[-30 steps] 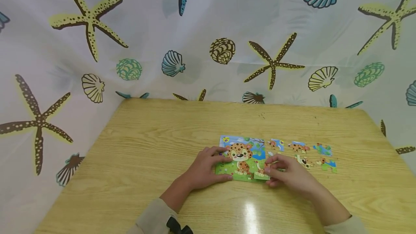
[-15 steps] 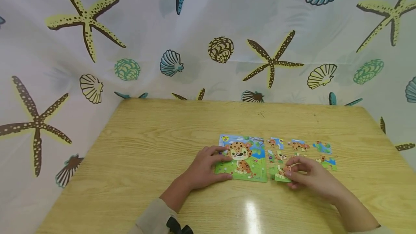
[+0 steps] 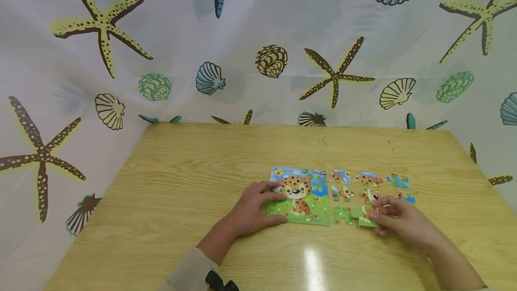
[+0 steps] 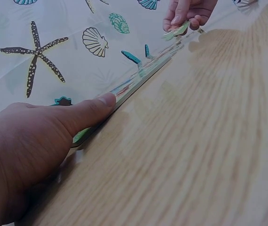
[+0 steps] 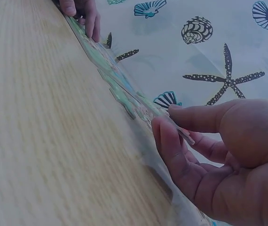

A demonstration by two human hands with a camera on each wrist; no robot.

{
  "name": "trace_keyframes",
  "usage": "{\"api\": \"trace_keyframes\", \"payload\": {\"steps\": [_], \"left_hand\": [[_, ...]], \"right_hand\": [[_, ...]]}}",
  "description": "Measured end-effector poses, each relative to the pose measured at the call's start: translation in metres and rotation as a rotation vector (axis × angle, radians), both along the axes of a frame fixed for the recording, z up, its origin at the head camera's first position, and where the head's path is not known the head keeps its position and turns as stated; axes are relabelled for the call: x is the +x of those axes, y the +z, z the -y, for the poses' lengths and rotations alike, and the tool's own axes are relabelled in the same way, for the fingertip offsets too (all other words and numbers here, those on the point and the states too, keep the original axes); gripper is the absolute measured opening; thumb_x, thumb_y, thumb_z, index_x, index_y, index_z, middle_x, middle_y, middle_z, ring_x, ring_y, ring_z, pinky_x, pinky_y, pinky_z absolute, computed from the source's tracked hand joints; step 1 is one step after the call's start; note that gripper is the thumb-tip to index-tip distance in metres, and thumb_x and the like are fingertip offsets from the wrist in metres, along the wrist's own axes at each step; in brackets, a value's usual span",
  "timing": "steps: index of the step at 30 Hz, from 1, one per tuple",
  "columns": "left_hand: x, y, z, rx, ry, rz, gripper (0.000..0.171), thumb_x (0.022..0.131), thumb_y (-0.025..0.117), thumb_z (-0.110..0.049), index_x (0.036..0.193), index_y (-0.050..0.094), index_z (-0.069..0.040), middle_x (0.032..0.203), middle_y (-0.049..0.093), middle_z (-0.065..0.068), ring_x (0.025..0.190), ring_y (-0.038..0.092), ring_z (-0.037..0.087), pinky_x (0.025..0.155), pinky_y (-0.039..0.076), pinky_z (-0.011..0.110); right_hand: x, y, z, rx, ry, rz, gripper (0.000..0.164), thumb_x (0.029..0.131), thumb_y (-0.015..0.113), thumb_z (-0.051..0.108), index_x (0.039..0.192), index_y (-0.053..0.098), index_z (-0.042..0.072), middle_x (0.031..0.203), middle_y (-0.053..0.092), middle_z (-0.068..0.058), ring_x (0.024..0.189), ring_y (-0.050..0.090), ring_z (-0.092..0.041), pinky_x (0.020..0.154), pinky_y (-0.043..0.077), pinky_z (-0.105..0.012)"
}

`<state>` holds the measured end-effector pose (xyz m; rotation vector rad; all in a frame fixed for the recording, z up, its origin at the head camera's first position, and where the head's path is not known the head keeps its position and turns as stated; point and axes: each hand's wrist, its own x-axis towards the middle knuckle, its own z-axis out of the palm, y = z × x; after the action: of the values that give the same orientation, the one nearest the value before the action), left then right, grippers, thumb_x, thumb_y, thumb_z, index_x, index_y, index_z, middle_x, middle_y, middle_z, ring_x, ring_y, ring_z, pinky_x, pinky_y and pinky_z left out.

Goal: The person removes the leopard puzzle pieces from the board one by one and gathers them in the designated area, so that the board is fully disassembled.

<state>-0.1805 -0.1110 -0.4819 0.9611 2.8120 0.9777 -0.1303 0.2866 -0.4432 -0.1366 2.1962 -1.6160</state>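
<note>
My left hand (image 3: 256,206) rests on the left side of a leopard puzzle board (image 3: 319,215), fingers spread over the picture and thumb along the near edge. In the left wrist view, that thumb lies on the rim of the board (image 4: 145,77). To the right, my right hand (image 3: 404,221) pinches a puzzle piece (image 3: 366,220) with green grass and pale paws, just right of a green puzzle piece (image 3: 341,215). The right wrist view has the held piece (image 5: 185,135) tilted between thumb and fingertips. Whether it touches the table is unclear.
Several loose puzzle pieces lie in rows right of the board, including a blue-green puzzle piece (image 3: 399,182) and a spotted-body puzzle piece (image 3: 369,179). They lie on a wooden table (image 3: 202,160). Behind hangs a white curtain (image 3: 238,21) printed with starfish and shells.
My right hand has carried the pinched puzzle piece rightward from the board's lower right corner to the near row of loose pieces. The left hand stays on the board.
</note>
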Motion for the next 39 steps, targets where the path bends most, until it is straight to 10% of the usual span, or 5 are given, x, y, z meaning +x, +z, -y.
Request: {"api": "trace_keyframes", "payload": {"steps": [11, 23, 39], "left_hand": [[0.001, 0.000, -0.001, 0.005, 0.005, -0.011, 0.055, 0.082, 0.076, -0.055, 0.129, 0.068, -0.028, 0.150, 0.049, 0.000, 0.130, 0.047, 0.025, 0.107, 0.036, 0.054], [0.001, 0.002, -0.002, 0.015, 0.003, -0.006, 0.053, 0.083, 0.077, -0.053, 0.128, 0.068, -0.027, 0.150, 0.050, 0.001, 0.136, 0.045, 0.028, 0.110, 0.032, 0.057], [0.001, 0.002, -0.002, 0.008, 0.006, -0.016, 0.055, 0.082, 0.077, -0.054, 0.128, 0.068, -0.027, 0.150, 0.049, 0.001, 0.133, 0.046, 0.027, 0.108, 0.035, 0.056]], "right_hand": [[0.002, -0.002, -0.012, 0.074, -0.075, 0.011, 0.049, 0.095, 0.069, 0.021, 0.127, 0.048, -0.010, 0.099, 0.065, -0.010, 0.079, 0.070, -0.015, 0.073, 0.060, -0.031], [0.006, 0.000, -0.001, 0.463, -0.199, -0.075, 0.048, 0.087, 0.079, 0.032, 0.117, 0.067, -0.003, 0.086, 0.066, -0.005, 0.061, 0.060, -0.011, 0.055, 0.051, -0.025], [0.002, -0.004, -0.009, 0.247, -0.230, 0.012, 0.065, 0.086, 0.079, 0.034, 0.132, 0.055, -0.005, 0.094, 0.059, -0.007, 0.077, 0.064, -0.012, 0.068, 0.058, -0.026]]}}
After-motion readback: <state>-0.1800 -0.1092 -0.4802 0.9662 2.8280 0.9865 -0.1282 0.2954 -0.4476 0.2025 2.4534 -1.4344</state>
